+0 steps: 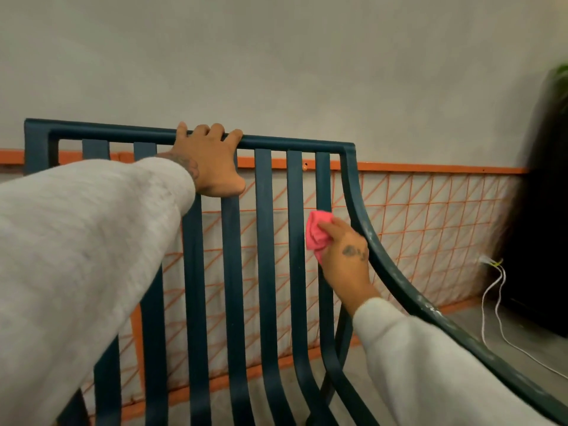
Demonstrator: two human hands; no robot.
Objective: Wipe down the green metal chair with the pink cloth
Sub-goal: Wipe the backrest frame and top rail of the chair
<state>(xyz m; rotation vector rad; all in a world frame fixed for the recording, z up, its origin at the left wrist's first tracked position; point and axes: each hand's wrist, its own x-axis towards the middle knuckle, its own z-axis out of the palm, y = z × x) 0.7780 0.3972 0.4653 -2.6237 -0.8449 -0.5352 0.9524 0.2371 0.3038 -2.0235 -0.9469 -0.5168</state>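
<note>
The left hand [212, 161] curls over the green chair's [264, 235] top rail [295, 142], bracing it. The right hand [347, 259] holds the bunched pink cloth [316, 233] against the far-right slat [322, 179] (mid-wipe, I'd judge). Next is probably the smudged curved side rail [396, 281] just beside it.

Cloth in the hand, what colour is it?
The cloth is bright pink, clearest in the head view.
</note>
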